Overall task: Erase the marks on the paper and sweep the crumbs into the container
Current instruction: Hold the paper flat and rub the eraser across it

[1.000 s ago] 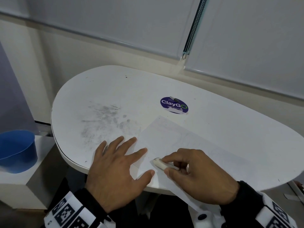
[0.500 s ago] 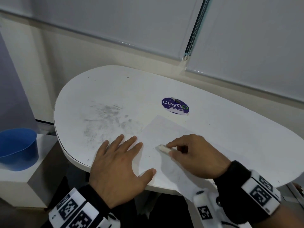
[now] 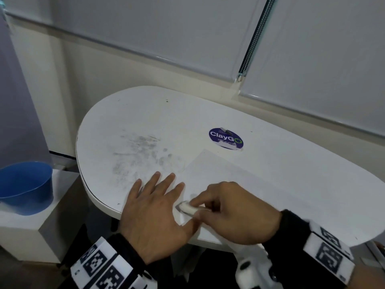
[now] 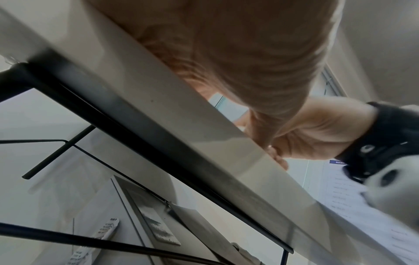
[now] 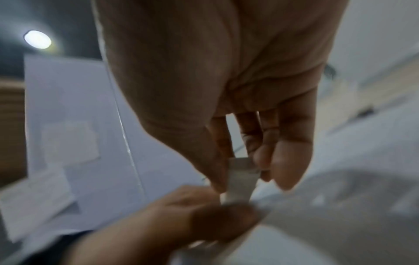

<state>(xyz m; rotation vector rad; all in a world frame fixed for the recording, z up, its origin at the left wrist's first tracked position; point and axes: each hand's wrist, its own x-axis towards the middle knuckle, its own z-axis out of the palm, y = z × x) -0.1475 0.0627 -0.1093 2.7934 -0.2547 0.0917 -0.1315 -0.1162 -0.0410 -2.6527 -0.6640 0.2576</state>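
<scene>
On the white table (image 3: 208,113) below drawn blinds, the right hand (image 3: 235,213) pinches a white eraser (image 3: 188,207) against the paper (image 3: 239,178) at the near edge, beside the flat, spread left hand (image 3: 154,217) pinning it; the blue container (image 3: 25,186) stands off the left edge.

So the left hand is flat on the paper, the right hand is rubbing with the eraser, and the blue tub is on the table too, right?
Not quite. The blue tub stands on a low white stand left of the table, as the head view shows. The rest holds: left hand, paper, right hand, eraser.
</scene>
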